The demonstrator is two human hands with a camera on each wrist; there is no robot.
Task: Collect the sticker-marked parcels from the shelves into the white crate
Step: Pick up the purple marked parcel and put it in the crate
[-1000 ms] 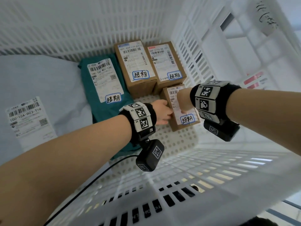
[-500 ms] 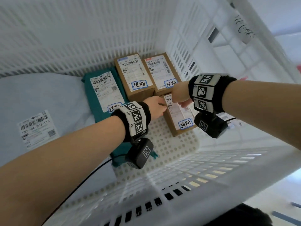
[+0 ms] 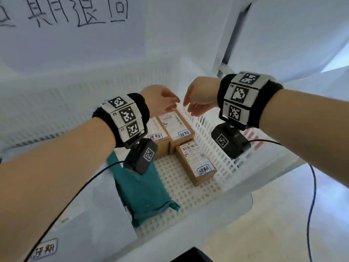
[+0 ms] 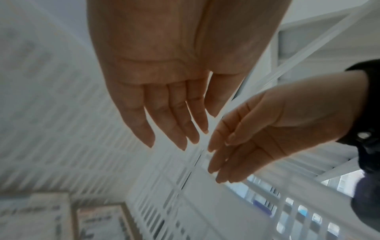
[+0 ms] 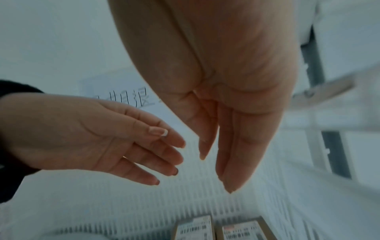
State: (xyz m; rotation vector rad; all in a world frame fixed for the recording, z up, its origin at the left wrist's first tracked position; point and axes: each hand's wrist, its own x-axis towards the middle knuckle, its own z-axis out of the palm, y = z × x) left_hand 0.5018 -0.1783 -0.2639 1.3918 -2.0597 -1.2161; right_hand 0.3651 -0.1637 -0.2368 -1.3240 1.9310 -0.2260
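Inside the white crate (image 3: 222,140) lie three brown cardboard parcels with blue-edged stickers: a near one (image 3: 196,162) and two side by side behind it (image 3: 174,127) (image 3: 155,136). A teal bag parcel (image 3: 143,190) and a grey bag parcel (image 3: 90,220) lie to their left. My left hand (image 3: 160,100) and right hand (image 3: 198,95) hover above the far boxes, fingers straight and empty, almost touching each other. The wrist views show the left hand (image 4: 164,104) and the right hand (image 5: 232,123) with relaxed fingers holding nothing.
A white sheet with handwritten black characters (image 3: 62,14) hangs behind the crate. A grey shelf post (image 3: 232,40) rises at the back right. A blue cable (image 3: 311,205) trails over the pale floor at right. A dark object (image 3: 192,256) shows at the bottom edge.
Both hands have let go of the near brown parcel and risen out of the crate. The parcel now lies on the crate floor, and the view has tilted upward.
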